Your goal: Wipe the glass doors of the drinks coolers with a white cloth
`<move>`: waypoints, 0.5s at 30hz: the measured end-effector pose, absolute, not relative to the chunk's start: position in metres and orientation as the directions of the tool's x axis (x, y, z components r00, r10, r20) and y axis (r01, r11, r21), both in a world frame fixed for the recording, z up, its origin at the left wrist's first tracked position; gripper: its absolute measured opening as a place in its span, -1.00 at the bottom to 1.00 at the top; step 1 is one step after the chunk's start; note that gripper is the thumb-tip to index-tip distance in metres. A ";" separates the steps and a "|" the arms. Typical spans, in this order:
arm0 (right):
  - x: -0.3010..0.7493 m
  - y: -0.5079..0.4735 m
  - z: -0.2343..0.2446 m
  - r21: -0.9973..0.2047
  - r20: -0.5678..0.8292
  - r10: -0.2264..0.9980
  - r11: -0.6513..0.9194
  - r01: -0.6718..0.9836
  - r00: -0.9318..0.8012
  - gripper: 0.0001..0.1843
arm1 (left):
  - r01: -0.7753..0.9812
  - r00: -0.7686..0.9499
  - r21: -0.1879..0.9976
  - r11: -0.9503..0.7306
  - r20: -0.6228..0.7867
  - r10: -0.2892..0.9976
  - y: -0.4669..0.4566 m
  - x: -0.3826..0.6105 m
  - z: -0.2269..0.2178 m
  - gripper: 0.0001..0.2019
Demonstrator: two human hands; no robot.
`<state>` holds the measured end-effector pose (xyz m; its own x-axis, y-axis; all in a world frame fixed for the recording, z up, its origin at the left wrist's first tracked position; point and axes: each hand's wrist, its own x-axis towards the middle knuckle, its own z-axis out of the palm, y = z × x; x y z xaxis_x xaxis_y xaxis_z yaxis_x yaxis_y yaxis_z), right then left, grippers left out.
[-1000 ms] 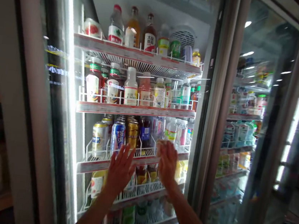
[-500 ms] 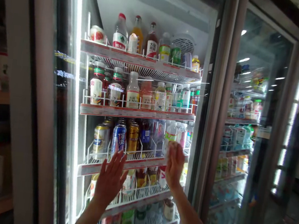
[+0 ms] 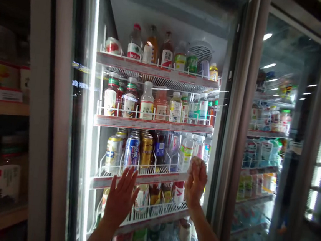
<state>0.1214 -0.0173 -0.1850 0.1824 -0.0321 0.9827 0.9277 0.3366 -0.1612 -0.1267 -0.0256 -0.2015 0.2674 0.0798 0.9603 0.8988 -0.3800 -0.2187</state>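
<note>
Fingers spread, my left hand [image 3: 121, 198] lies against the glass door of a lit drinks fridge, in front of the can shelf's edge. It holds nothing. My right hand [image 3: 196, 182] is closed around a crumpled pale cloth [image 3: 197, 162] at the glass, farther right and slightly higher. Part of the cloth is hidden by the fingers. Behind the glass, a blue can [image 3: 132, 151] shows just above my left hand. A clear bottle with a green-and-white label [image 3: 186, 152] stands to the left of the cloth.
Bottles and cans fill several wire shelves [image 3: 154, 126] behind the door. A bright light strip [image 3: 92, 89] runs down its left side. The metal door frame [image 3: 237, 117] separates it from another glass-fronted fridge [image 3: 279, 149]. Jars stand on wooden shelves [image 3: 2, 107] at far left.
My right hand has moved a little to the right across the glass with the cloth. My left hand stays in nearly the same place. The view has turned slightly left.
</note>
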 end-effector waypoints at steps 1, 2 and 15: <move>0.115 -0.018 -0.184 -0.190 0.975 -0.044 0.337 0.922 0.217 -0.47 | 0.908 0.256 -0.209 -0.364 0.963 0.084 -0.025 -0.124 -0.203 -0.41; 0.103 -0.019 -0.186 -0.177 0.979 -0.037 0.340 0.923 0.202 -0.47 | 0.916 0.243 -0.199 -0.349 0.966 0.086 -0.024 -0.122 -0.205 -0.40; 0.117 -0.012 -0.187 -0.168 0.979 -0.058 0.320 0.932 0.196 -0.43 | 0.925 0.242 -0.195 -0.325 0.964 0.112 -0.026 -0.119 -0.207 -0.37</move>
<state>0.1173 -0.0124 -0.1868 0.1961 -0.0581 0.9789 0.9323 0.3203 -0.1678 -0.1192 -0.0260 -0.2071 0.2422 0.1123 0.9637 0.9254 -0.3252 -0.1946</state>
